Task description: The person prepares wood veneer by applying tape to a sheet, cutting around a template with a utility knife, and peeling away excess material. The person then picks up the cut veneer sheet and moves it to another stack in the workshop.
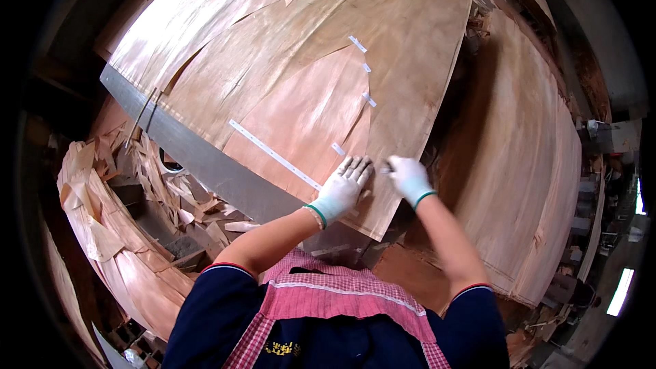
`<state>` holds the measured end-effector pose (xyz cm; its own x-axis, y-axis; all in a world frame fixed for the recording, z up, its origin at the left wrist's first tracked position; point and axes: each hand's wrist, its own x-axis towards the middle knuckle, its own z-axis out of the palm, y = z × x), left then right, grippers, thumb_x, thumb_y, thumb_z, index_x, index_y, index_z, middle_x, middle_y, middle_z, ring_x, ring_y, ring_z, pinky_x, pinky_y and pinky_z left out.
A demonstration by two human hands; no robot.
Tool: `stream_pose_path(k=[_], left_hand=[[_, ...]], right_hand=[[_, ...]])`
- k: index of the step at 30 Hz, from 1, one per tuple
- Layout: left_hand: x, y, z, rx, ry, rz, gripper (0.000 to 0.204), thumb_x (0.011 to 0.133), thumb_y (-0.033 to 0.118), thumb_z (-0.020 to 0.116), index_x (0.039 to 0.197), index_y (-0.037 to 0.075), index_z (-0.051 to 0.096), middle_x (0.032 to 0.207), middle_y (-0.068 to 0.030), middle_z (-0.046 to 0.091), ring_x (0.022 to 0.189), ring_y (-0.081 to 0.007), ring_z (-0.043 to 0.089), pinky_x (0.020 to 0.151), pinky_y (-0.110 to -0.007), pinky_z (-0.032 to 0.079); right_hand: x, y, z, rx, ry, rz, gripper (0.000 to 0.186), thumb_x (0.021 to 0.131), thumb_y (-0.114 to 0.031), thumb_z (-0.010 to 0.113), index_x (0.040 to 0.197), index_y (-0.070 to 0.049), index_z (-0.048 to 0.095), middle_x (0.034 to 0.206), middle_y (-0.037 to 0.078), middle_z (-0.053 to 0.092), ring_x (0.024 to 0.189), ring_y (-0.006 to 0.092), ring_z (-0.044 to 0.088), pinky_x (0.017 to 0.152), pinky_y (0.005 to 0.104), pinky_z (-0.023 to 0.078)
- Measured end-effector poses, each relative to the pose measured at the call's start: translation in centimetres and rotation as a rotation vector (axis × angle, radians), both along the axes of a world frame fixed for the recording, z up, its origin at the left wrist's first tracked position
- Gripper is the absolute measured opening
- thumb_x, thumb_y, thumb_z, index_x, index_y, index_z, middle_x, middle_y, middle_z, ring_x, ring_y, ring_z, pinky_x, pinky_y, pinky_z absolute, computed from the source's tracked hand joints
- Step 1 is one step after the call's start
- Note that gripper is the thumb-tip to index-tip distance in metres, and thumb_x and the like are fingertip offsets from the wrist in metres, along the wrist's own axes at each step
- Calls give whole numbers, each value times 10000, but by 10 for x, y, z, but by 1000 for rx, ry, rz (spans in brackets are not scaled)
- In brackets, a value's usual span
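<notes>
A large sheet of wood veneer [410,89] lies before me, with a pinker veneer patch [301,116] set into it. One long white tape strip [273,154] runs along the patch's near left side. Several short tape pieces, such as one piece [369,99], cross its right edge. My left hand [344,184], in a white glove with a green cuff, lies flat on the veneer just below a short tape piece [338,149]. To its right my gloved right hand [410,179] is above the sheet's right side, fingers pinched. What they pinch is too small to make out.
A grey metal edge [205,160] borders the worktable at the left, with a thin stick [141,117] leaning on it. Veneer scraps [205,212] and a curved veneer stack [130,260] lie lower left. Another tall veneer stack [509,164] stands right, beyond a dark gap.
</notes>
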<state>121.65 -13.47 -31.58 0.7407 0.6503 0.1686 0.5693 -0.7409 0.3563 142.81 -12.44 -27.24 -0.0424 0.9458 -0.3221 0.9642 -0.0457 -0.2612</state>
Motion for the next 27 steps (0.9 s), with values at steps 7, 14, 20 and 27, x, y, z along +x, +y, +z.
stream_pose_path(k=[7,14,20,27], left_hand=[[-32,67,18,-276,16,236,611,881,322,598,1368,-3,425,1446,-197,420,1371,-339,361,1177,-458,204],[-133,180,2,-34,-115,779,763,809,228,699,1442,14,330,1493,-197,363,1401,-356,312,1176,-462,192],[-135,216,-7,-158,-102,406,537,898,53,408,1433,37,370,1490,-175,380,1388,-318,349,1173,-439,225],[-112,220,5,70,340,405,491,854,113,507,1334,14,471,1403,-201,477,1309,-304,458,1156,-457,236]], right_hand=[[73,77,83,268,-186,-313,236,912,-307,590,989,-88,632,918,200,678,865,410,639,713,495,498],[-130,219,-14,51,598,-34,313,862,-316,673,803,-15,612,732,154,669,656,300,625,623,389,482],[-203,271,-16,-70,99,-181,320,826,-308,687,998,-38,688,978,218,684,951,387,651,830,467,519],[-169,148,0,71,613,-447,213,911,-220,616,836,-21,628,635,90,624,569,172,598,553,336,483]])
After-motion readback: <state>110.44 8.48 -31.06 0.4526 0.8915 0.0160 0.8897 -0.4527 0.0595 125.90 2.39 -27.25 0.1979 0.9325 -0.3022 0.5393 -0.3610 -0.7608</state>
